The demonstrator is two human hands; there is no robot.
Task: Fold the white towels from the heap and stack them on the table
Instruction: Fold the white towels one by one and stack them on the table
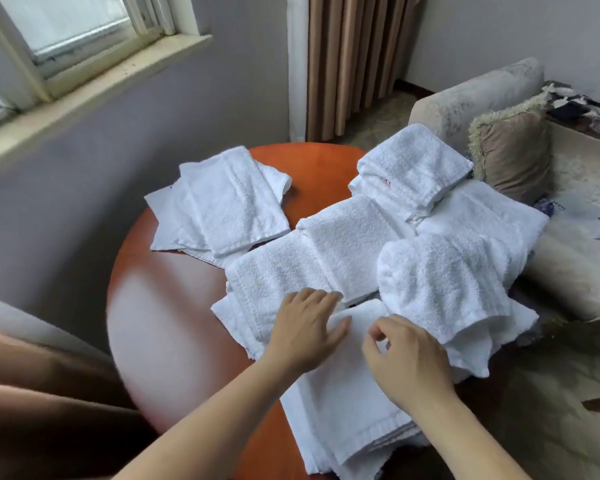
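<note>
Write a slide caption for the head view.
Left hand presses, right hand pinches a white towel on the orange table; folded towels beyond.

No legible text, label, brand, number or sign is recorded in the head view. A small red mark is noted on the front edge of the folded white towel [416, 164] at the far right of the desk [312, 164], and it cannot be read. Faint bluish marks are noted on a pale sheet [575, 213] lying on the armchair [465, 109] beside the desk. These are too blurred to be deciphered.
</note>
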